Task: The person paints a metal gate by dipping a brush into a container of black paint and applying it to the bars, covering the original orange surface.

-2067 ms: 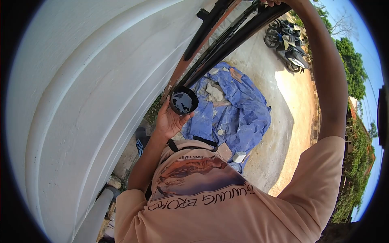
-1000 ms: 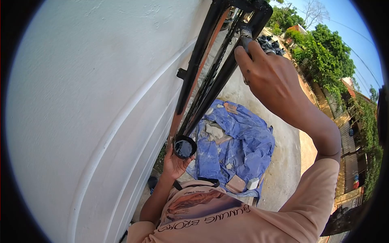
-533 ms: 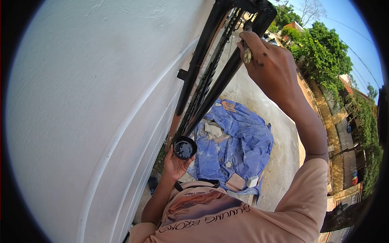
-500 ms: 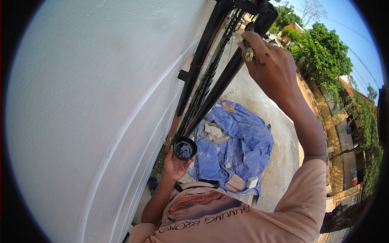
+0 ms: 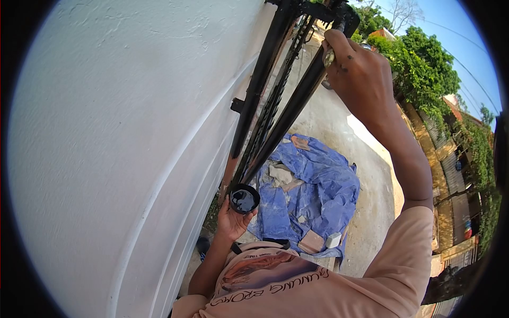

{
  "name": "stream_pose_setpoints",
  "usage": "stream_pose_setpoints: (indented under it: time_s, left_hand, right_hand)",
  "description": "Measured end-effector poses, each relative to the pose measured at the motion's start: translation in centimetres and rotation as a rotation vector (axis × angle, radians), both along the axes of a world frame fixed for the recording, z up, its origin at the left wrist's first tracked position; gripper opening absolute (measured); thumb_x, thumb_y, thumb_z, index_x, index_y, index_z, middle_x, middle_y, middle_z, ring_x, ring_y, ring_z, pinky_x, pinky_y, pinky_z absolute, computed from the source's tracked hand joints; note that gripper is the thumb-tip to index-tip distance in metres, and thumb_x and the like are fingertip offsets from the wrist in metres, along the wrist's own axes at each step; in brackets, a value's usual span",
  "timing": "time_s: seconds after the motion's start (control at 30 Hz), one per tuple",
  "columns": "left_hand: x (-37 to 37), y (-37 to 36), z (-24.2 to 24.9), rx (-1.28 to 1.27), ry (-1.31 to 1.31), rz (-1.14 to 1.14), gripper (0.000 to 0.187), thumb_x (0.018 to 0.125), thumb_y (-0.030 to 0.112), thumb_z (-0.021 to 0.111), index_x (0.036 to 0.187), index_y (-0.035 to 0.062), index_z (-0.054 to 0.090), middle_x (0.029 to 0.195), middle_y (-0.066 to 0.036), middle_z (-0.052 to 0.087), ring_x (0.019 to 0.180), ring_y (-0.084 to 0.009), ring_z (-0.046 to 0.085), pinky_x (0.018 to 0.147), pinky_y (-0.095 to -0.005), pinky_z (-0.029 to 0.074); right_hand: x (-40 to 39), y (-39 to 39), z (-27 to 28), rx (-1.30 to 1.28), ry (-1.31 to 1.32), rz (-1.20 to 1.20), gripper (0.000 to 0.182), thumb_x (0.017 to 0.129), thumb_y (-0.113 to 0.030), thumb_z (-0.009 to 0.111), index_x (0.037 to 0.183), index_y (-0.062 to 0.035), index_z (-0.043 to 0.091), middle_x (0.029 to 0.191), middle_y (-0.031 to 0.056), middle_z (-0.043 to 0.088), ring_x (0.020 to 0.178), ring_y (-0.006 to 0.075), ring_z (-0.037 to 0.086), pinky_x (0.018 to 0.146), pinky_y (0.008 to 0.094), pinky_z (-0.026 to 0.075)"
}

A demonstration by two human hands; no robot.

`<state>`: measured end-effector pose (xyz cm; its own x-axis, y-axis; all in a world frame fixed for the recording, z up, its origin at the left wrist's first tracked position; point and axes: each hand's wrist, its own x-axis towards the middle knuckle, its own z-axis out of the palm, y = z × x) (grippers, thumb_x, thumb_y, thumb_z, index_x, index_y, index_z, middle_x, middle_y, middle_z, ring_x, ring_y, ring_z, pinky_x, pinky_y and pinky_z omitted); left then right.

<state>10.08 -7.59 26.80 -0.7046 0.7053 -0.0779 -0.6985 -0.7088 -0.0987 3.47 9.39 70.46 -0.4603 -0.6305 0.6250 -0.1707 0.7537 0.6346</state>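
Low in front of my body, my left hand (image 5: 231, 222) is closed round a round black cup (image 5: 244, 199) with glossy black paint inside. Raised at the upper right, my right hand (image 5: 363, 71) grips a paintbrush (image 5: 328, 58). Only its pale, paint-smeared handle end shows; the bristles are hidden behind my fingers. Dark paint spots mark the back of this hand. Beside my right fingers stands a black metal post (image 5: 297, 95), part of a tall frame with a second black bar (image 5: 258, 79) and twisted rods between. The cup is close to the frame's lower end.
A white wall (image 5: 122, 132) fills the left side. Below the frame, a crumpled blue tarp (image 5: 328, 185) lies on the concrete ground (image 5: 374, 180), with broken rubble and tile pieces (image 5: 311, 241) on it. Trees (image 5: 429, 63) and a fence stand at the right.
My right hand has shifted slightly to the right along the top of the post, and the brush's dark part is now out of sight. My left hand still holds the cup, almost unmoved.
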Motion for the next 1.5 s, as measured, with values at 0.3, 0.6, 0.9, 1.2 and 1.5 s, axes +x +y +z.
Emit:
stream_pose_setpoints:
  time_s: [0.3,0.6,0.9,1.2,1.5]
  left_hand:
    - [-0.3,0.9,0.2,0.027,0.017,-0.032,0.06,0.099,0.052,0.047,0.128,0.0008,0.059,0.111,-0.025,0.068,0.097,-0.041,0.07,0.077,-0.0404,0.065]
    - [0.0,0.2,-0.5,0.048,-0.006,-0.008,0.061,0.099,0.052,0.049,0.129,0.0007,0.057,0.114,-0.026,0.067,0.098,-0.041,0.07,0.079,-0.0411,0.064]
    - [-0.2,0.4,-1.0,0.064,-0.003,-0.023,0.061,0.098,0.053,0.049,0.131,0.0012,0.056,0.115,-0.026,0.067,0.101,-0.0422,0.068,0.08,-0.042,0.064]
    - [-0.1,0.5,-0.7,0.042,0.013,-0.007,0.067,0.098,0.055,0.05,0.129,-0.0043,0.055,0.113,-0.026,0.066,0.099,-0.0396,0.069,0.079,-0.0385,0.064]
    - [-0.3,0.6,-0.3,0.033,0.027,0.002,0.068,0.098,0.055,0.05,0.129,-0.0052,0.055,0.113,-0.027,0.067,0.097,-0.039,0.07,0.08,-0.038,0.064]
  right_hand:
    - [-0.7,1.3,-0.1,-0.027,0.012,0.046,0.027,0.079,-0.005,0.068,0.104,-0.0079,0.058,0.075,0.0134,0.067,0.059,0.0311,0.066,0.051,0.0406,0.051]
    - [3.1,0.1,-2.0,-0.107,-0.159,0.023,0.033,0.081,-0.002,0.069,0.111,-0.0125,0.062,0.082,0.0094,0.065,0.058,0.0293,0.061,0.052,0.0399,0.048]
    - [2.5,-0.5,-1.0,0.045,-0.31,-0.169,0.019,0.081,-0.008,0.07,0.098,-0.0082,0.063,0.094,0.0125,0.055,0.065,0.0312,0.062,0.056,0.0424,0.05]
    - [-0.2,-0.7,0.4,0.148,-0.233,-0.255,0.008,0.078,-0.006,0.068,0.083,-0.0006,0.067,0.094,0.0201,0.06,0.069,0.0339,0.067,0.06,0.0427,0.054]
    - [0.2,-1.2,0.8,0.193,-0.14,-0.272,0.003,0.071,0.001,0.069,0.073,0.0028,0.068,0.09,0.0267,0.064,0.072,0.034,0.071,0.059,0.0393,0.058]
